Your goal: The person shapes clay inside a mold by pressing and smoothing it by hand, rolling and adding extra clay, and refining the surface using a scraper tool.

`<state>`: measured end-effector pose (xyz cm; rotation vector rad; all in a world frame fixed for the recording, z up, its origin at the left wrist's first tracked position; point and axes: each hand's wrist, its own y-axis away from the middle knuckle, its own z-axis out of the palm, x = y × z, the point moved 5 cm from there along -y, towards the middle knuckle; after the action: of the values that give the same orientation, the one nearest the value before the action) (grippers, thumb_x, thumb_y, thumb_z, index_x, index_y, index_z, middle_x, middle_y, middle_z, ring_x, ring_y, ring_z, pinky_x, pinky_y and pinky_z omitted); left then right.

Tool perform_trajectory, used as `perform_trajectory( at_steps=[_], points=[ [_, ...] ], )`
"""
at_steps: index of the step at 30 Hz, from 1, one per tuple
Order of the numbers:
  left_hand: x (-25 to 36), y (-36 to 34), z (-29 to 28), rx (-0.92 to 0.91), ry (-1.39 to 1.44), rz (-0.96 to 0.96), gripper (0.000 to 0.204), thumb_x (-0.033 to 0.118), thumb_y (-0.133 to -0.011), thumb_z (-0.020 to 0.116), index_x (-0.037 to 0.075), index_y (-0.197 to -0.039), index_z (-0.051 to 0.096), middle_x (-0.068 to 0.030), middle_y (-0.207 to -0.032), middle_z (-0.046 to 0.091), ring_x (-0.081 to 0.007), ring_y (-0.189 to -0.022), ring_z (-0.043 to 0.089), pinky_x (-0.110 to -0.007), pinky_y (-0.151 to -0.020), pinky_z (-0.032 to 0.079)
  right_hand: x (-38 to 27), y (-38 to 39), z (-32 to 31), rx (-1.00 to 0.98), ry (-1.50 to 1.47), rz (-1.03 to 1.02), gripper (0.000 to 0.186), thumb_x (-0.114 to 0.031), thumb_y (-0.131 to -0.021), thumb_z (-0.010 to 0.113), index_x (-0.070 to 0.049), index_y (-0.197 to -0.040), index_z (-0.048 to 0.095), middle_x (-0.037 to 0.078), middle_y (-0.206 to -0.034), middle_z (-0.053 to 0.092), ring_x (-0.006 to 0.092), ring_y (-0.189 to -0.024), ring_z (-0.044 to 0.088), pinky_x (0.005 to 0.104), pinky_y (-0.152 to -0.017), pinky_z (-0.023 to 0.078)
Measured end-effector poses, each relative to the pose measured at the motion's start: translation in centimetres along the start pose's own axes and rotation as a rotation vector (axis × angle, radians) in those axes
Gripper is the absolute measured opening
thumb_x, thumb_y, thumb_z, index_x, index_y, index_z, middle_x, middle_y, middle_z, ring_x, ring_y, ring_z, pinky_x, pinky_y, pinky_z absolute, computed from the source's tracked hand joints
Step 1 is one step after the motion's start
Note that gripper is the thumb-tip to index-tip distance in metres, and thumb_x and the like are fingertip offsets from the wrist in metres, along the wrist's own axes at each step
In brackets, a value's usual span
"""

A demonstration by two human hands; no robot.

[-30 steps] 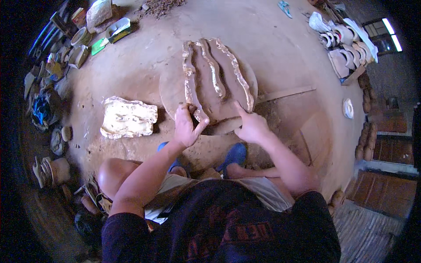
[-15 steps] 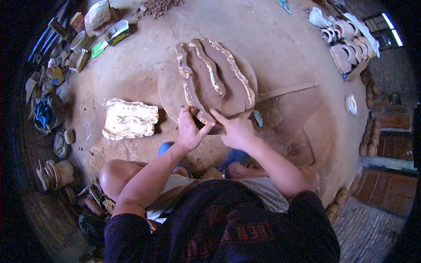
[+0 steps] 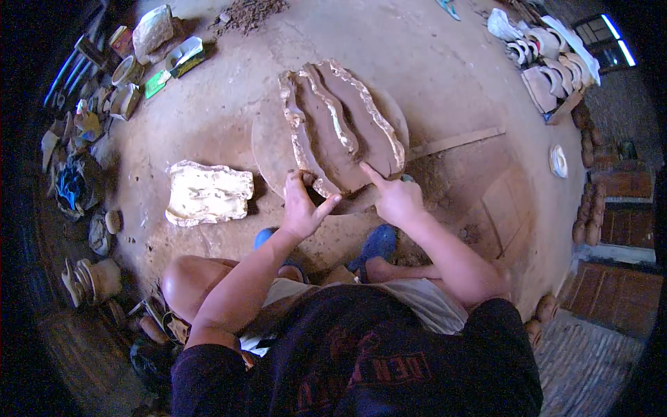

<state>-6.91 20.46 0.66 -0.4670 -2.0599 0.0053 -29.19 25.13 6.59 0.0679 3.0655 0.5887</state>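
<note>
A long plaster mould (image 3: 297, 132) with jagged white edges, a middle ridge and brown clay in its channels rests on a round board (image 3: 266, 148). My left hand (image 3: 306, 208) grips the near end of the mould's left rim, fingers bent around a small dark lump there and thumb along the edge. My right hand (image 3: 397, 200) has its index finger stretched onto the brown clay near the ridge's near end, the other fingers curled, holding nothing that shows. A separate white plaster piece (image 3: 208, 191) lies on the floor to the left.
Bins and tubs (image 3: 186, 55), a pale rock (image 3: 153, 29) and assorted clutter line the left. A dirt pile (image 3: 246, 14) is at the back, stacked curved mould pieces (image 3: 549, 83) at the right. A flat wooden strip (image 3: 458, 141) extends right of the board. My blue clogs (image 3: 372, 247) are below.
My right index finger went from the right side leftward toward the left channel, then back rightward and up to the middle. The mould tilted slightly anticlockwise; my left hand stays on its rim.
</note>
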Motion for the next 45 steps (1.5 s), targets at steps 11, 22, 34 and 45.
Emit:
perform_trajectory(
  at_steps=[11, 22, 34, 45],
  points=[
    [0.7, 0.3, 0.7, 0.024, 0.005, -0.026, 0.081, 0.042, -0.075, 0.091, -0.004, -0.125, 0.047, -0.0196, -0.114, 0.052, -0.0377, -0.109, 0.054, -0.049, -0.096, 0.045, 1.6, -0.3, -1.2, 0.035, -0.242, 0.134, 0.095, -0.024, -0.081, 0.07, -0.028, -0.164, 0.025, 0.025, -0.086, 0.073, 0.0457, -0.081, 0.072, 0.0556, -0.082, 0.058],
    [0.7, 1.4, 2.7, -0.008, -0.051, 0.015, 0.055, 0.025, -0.103, 0.063, -0.004, -0.141, 0.035, -0.0233, -0.127, 0.052, -0.0378, -0.119, 0.054, -0.045, -0.105, 0.042, -2.0, 1.7, 2.8, -0.344, -1.159, -0.002, 0.095, -0.009, -0.08, 0.072, -0.015, -0.165, 0.029, 0.008, -0.08, 0.071, 0.0183, -0.062, 0.066, 0.0336, -0.06, 0.055],
    [0.6, -2.3, 0.9, 0.021, -0.05, -0.099, 0.052, 0.026, -0.095, 0.075, -0.006, -0.127, 0.05, -0.0236, -0.111, 0.058, -0.0392, -0.103, 0.057, -0.047, -0.092, 0.047, 9.3, -3.3, -0.2, 0.277, -0.109, 0.214, 0.026, -0.023, -0.097, 0.057, -0.002, -0.112, 0.055, 0.02, -0.105, 0.072, 0.0411, -0.091, 0.072, 0.0513, -0.077, 0.058],
    [0.9, -2.0, 2.7, 0.046, -0.137, -0.034, 0.053, 0.025, -0.093, 0.078, -0.005, -0.127, 0.051, -0.0218, -0.11, 0.059, -0.0387, -0.104, 0.056, -0.048, -0.094, 0.046, 5.0, -1.0, 1.9, 0.075, -0.246, 0.014, 0.021, -0.017, -0.094, 0.052, 0.003, -0.1, 0.059, 0.028, -0.087, 0.071, 0.0464, -0.085, 0.072, 0.0554, -0.078, 0.057]
  ],
)
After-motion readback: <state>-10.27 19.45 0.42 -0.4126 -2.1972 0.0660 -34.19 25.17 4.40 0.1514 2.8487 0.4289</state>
